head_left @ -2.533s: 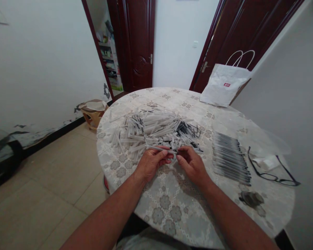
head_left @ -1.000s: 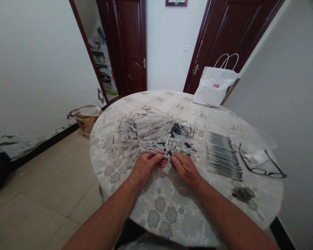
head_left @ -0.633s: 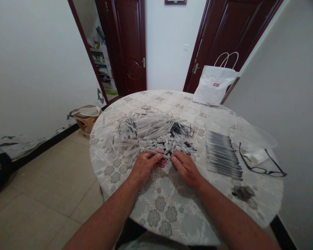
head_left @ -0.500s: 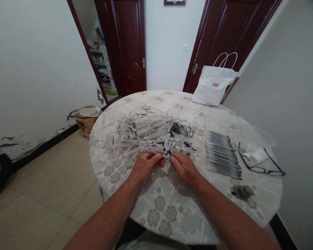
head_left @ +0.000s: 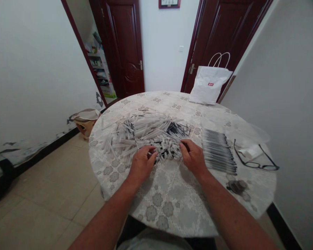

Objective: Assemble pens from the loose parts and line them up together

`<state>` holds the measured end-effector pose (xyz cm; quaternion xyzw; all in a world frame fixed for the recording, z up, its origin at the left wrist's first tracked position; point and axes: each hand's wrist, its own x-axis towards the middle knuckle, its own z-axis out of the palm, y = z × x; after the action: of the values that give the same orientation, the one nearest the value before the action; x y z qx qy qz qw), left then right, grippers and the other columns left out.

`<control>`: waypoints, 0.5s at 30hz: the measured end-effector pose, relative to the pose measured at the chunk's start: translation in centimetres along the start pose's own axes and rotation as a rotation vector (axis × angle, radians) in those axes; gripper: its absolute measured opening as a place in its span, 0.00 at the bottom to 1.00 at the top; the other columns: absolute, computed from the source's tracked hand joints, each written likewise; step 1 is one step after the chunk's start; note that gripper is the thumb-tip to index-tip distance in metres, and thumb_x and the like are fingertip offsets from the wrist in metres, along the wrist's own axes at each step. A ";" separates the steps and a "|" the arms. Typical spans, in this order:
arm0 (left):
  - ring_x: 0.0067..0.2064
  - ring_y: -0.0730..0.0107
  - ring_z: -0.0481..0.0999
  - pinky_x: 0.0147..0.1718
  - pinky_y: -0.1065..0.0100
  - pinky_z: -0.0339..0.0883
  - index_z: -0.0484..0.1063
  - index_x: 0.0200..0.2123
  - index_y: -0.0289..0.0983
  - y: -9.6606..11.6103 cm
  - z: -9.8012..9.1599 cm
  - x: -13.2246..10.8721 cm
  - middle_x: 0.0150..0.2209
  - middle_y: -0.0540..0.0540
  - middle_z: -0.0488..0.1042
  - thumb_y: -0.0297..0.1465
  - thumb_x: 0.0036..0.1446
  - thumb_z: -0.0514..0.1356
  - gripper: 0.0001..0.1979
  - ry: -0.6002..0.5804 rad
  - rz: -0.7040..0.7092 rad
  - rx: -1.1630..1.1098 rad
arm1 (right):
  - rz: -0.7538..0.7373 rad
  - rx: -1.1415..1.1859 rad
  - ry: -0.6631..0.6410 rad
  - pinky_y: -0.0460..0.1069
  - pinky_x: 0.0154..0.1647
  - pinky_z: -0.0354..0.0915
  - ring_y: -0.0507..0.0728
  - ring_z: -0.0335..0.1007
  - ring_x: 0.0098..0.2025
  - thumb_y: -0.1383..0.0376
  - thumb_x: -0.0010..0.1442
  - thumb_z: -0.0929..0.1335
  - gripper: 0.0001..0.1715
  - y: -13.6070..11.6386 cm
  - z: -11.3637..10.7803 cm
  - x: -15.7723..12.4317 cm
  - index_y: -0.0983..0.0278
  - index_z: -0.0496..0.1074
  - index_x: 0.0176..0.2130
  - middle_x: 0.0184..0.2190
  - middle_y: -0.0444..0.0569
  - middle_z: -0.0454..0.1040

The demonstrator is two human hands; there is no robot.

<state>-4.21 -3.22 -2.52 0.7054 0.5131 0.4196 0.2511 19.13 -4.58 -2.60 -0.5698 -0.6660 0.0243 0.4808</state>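
Note:
A wide heap of whitish translucent tubes (head_left: 151, 126) lies on the table, with thin black refills (head_left: 175, 128) and small caps (head_left: 169, 146) among it. My left hand (head_left: 143, 161) is at the front of the heap, its thumb and fingertips curled and a little apart, with nothing visible between them. My right hand (head_left: 193, 156) is at the heap's right front edge, thumb and forefinger pinched near the tubes; what they hold, if anything, is too small to make out. Right of it lies a neat row of assembled pens (head_left: 219, 151).
Black-framed glasses (head_left: 253, 165) and a white packet (head_left: 251, 151) lie at the right. A dark roundish object (head_left: 237, 186) sits nearer me. A white paper bag (head_left: 210, 85) stands at the back right of the round patterned table (head_left: 169, 99).
My hands have moved apart. The slim tube in my left hand is no longer seen there. My right hand has shifted right and forward, and the view has turned slightly.

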 end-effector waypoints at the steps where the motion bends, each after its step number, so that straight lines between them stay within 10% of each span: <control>1: 0.39 0.62 0.78 0.42 0.61 0.71 0.77 0.45 0.38 0.0 0.1 0.1 0.38 0.44 0.79 0.32 0.59 0.63 0.11 -0.008 0.062 0.088 | 0.010 -0.001 0.010 0.50 0.43 0.69 0.58 0.77 0.38 0.58 0.68 0.65 0.14 0.2 -0.2 0.1 0.62 0.77 0.44 0.37 0.50 0.81; 15: 0.47 0.58 0.74 0.42 0.63 0.67 0.74 0.47 0.41 4.1 3.6 0.9 0.44 0.42 0.75 0.29 0.63 0.59 0.10 -0.309 0.295 0.685 | 0.051 -0.023 0.104 0.51 0.45 0.70 0.58 0.77 0.37 0.59 0.68 0.65 0.15 0.8 -0.5 0.4 0.62 0.77 0.47 0.39 0.51 0.81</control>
<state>1.08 -3.53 -0.93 0.8690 0.4730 0.1450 0.0127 20.11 -4.24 -2.59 -0.5925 -0.6257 -0.0009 0.5074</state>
